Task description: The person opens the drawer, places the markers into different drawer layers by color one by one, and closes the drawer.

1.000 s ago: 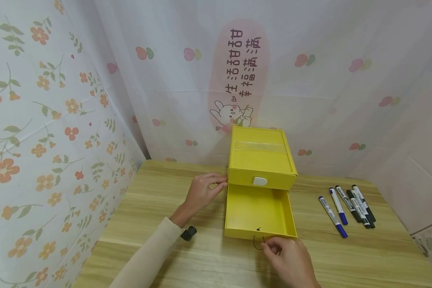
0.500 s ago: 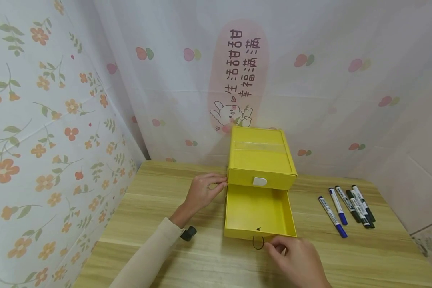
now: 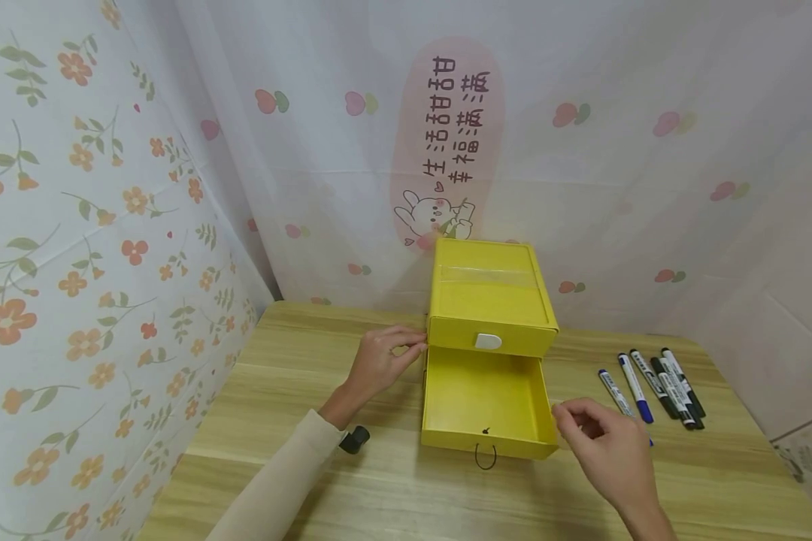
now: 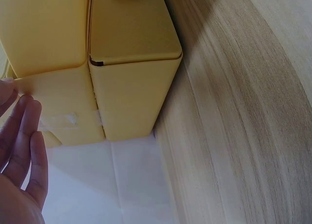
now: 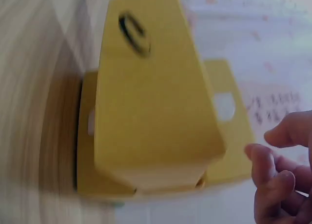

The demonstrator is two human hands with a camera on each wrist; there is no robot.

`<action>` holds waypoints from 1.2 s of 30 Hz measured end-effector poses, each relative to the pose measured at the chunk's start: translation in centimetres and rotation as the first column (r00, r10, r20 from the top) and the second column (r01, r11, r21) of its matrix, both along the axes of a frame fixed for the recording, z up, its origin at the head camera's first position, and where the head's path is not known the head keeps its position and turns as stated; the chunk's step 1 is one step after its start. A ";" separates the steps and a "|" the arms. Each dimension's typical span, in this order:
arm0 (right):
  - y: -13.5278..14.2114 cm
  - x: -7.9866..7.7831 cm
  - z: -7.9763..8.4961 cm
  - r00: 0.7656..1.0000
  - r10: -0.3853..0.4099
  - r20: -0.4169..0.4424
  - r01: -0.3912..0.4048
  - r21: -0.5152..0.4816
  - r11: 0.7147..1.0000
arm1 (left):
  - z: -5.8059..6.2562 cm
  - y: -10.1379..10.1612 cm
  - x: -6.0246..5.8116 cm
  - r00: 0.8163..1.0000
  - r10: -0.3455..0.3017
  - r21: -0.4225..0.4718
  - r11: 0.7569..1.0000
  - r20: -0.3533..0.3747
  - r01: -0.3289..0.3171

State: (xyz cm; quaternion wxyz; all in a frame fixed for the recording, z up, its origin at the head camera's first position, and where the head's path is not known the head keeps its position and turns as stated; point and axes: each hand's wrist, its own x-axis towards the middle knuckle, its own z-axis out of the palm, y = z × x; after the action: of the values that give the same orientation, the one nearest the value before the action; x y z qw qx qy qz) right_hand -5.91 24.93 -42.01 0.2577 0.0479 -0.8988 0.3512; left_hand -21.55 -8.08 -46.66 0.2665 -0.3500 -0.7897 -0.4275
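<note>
A yellow drawer chest (image 3: 490, 282) stands against the curtain at the back of the table. One of its drawers (image 3: 487, 391) is pulled out, with nothing inside but a small black cord end at the front; a black cord loop (image 3: 485, 457) hangs from its front. My left hand (image 3: 381, 359) pinches the chest's left front edge with thumb and fingertips, beside the upper drawer. My right hand (image 3: 609, 443) is off the loop, close to the open drawer's right front corner. Its fingers are loosely bent and hold nothing, and it partly covers a blue-capped marker (image 3: 613, 389).
Several markers, blue-capped and black-capped, lie to the right of the chest, including another blue-capped marker (image 3: 634, 383). A white knob (image 3: 488, 341) sticks out from the upper drawer. A black wrist strap part (image 3: 355, 439) shows at the left sleeve.
My right hand has let go of the cord loop and moved right and slightly away, past the drawer's corner toward the markers. The left hand and the drawer have not moved.
</note>
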 end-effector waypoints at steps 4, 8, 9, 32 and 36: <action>2.1 -1.7 -1.0 1.000 -0.008 -0.004 0.008 -0.027 1.000 | 0.1 0.0 0.0 1.000 0.004 -0.007 1.000 -0.001 -0.004; 4.2 -3.3 -2.3 0.998 -0.008 0.059 0.011 -0.049 0.999 | 0.1 0.0 0.1 1.000 0.002 -0.009 1.000 -0.002 -0.002; 4.8 -3.6 -2.6 0.997 -0.007 0.079 0.012 -0.057 0.998 | 0.1 0.0 0.1 1.000 0.001 -0.010 1.000 -0.001 -0.001; 16.8 -5.9 -7.8 0.918 -0.114 0.380 0.065 0.139 0.988 | -0.1 -0.1 -0.1 1.000 0.009 -0.030 1.000 0.008 -0.009; 17.8 -6.1 -8.4 0.910 -0.128 0.395 0.067 0.163 0.984 | -0.2 -0.1 -0.2 1.000 0.019 -0.040 0.999 0.006 -0.019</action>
State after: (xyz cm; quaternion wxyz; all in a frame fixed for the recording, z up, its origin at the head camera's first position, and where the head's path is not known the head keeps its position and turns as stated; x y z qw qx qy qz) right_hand -11.97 42.77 -50.38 0.0798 -0.0519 -0.9571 0.2737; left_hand -21.79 -8.18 -46.88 0.2610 -0.3463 -0.8022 -0.4105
